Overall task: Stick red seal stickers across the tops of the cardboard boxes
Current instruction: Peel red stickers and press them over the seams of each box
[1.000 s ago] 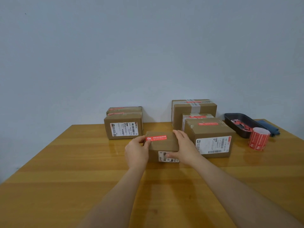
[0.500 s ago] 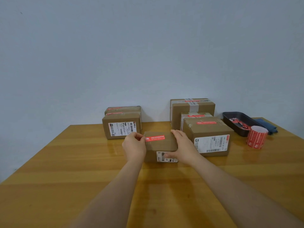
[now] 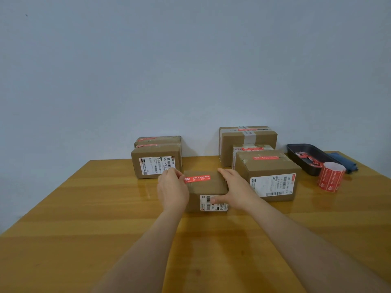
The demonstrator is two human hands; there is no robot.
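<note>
Head view: mid-table, the small cardboard box [image 3: 206, 187] sits clasped on both sides. Left hand [image 3: 172, 188] curls against its left side (fingertips at the red seal sticker [image 3: 197, 178] on top); right hand [image 3: 234, 190] wraps its right side, thumb on the near face.

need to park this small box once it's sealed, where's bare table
Bare wood lies left of the left hand and across the near table under the arms. A gap stays between the left boxes and right boxes. Crowded right: tray, sticker roll.
</note>
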